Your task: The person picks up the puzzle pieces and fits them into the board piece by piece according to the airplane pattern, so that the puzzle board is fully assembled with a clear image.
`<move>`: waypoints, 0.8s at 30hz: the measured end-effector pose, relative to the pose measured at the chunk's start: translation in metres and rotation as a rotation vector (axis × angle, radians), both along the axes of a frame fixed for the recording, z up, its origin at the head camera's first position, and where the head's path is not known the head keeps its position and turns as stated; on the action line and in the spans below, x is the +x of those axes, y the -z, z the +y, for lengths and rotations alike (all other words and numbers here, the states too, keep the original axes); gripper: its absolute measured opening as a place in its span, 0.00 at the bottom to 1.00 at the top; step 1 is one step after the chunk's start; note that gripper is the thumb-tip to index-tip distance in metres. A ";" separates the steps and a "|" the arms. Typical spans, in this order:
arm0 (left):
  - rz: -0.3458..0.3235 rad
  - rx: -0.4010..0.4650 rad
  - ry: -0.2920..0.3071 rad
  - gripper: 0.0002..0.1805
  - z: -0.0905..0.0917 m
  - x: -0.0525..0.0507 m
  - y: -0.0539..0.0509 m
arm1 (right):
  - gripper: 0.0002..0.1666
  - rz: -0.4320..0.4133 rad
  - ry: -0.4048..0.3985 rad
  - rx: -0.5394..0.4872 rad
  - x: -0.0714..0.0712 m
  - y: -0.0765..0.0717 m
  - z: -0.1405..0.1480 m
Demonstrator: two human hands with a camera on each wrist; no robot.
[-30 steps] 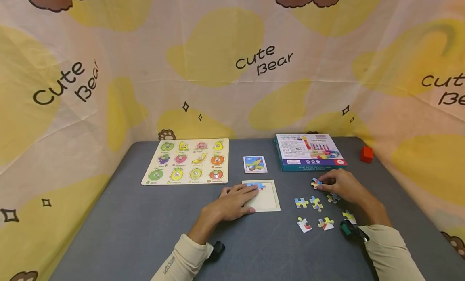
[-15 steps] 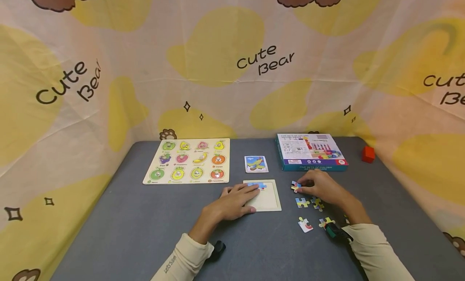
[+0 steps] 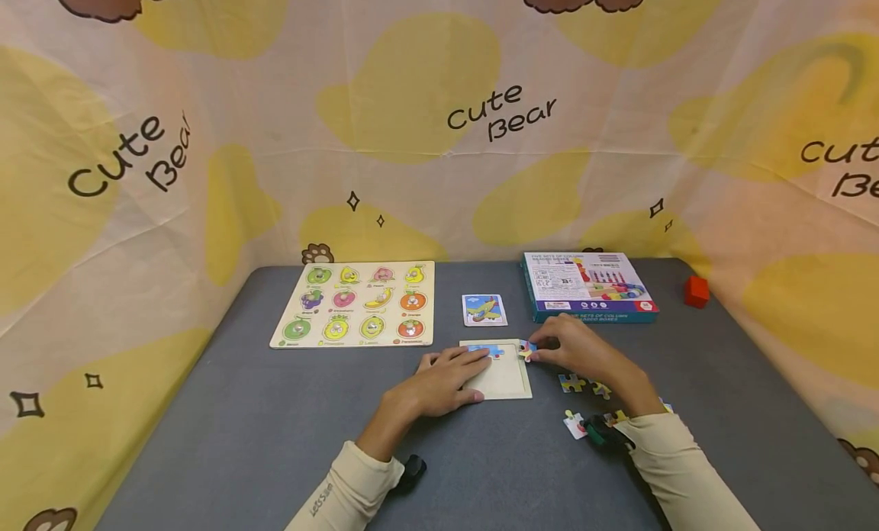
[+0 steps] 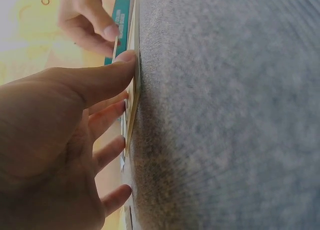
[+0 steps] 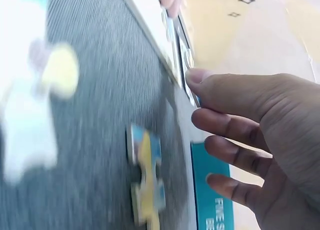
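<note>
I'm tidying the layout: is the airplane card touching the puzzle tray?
Apart: the head view shows a strip of grey tabletop between the airplane card and the puzzle tray.

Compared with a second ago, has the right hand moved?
Yes. Judged against the blue-edged box, the right hand has moved left, carrying a puzzle piece to the right edge of the puzzle tray.
</note>
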State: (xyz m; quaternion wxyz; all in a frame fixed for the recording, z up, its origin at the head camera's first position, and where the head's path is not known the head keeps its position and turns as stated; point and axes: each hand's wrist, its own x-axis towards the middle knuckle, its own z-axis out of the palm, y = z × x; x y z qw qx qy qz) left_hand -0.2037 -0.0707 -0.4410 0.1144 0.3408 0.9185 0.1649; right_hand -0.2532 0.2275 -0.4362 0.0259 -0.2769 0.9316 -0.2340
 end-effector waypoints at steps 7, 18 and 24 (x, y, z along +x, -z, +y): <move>-0.009 0.000 -0.004 0.34 0.000 -0.001 0.001 | 0.13 -0.012 -0.008 0.010 -0.002 0.002 -0.018; -0.002 -0.012 -0.006 0.34 0.000 -0.001 0.002 | 0.12 -0.001 -0.032 0.012 -0.003 0.006 -0.027; 0.006 -0.023 -0.006 0.34 0.000 -0.002 0.004 | 0.12 0.006 -0.046 -0.001 -0.003 0.008 -0.029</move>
